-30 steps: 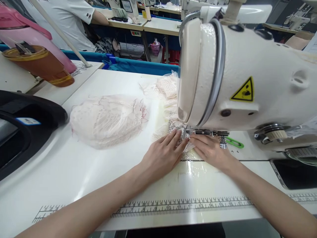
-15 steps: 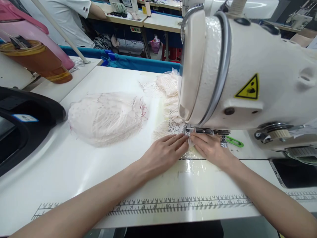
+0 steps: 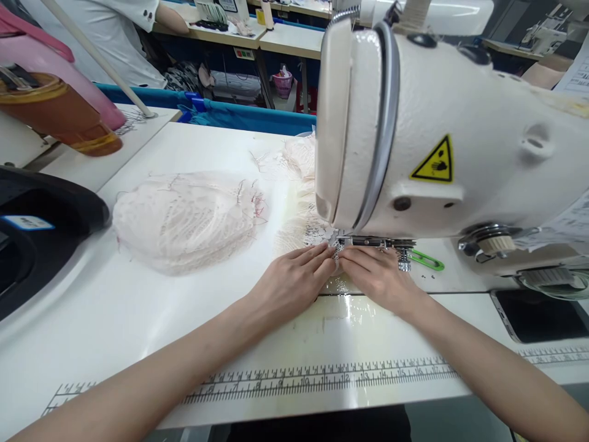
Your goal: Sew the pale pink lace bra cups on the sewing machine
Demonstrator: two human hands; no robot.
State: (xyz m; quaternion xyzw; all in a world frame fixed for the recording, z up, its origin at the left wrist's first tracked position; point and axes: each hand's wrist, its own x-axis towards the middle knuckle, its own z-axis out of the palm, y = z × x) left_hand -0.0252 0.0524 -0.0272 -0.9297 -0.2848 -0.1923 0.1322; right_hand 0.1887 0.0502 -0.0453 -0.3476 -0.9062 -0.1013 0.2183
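Observation:
A strip of pale lace fabric (image 3: 317,231) lies beneath the sewing machine (image 3: 427,123), near its needle and presser foot. My left hand (image 3: 294,275) rests flat on the lace's near end, fingers stretched toward the presser foot. From the other side, my right hand (image 3: 375,276) lies low over the fabric, its fingers extended and fingertips close to those of the left. Both thumbs are mostly hidden. Behind the machine head, the lace runs back into a gathered heap (image 3: 298,156). A separate pile of pale lace pieces (image 3: 188,221) with loose reddish threads sits to the left.
A green thread snipper (image 3: 427,260) lies right of the needle area, and a phone (image 3: 540,315) farther right. Ruler markings (image 3: 322,383) run along the front edge. At left are a black machine part (image 3: 46,227) and a brown cup (image 3: 59,116). A co-worker's sleeve (image 3: 133,12) shows behind.
The whole view has shifted, so the machine, table and hands appear slightly farther left. Both hands keep about the same place on the lace beside the presser foot.

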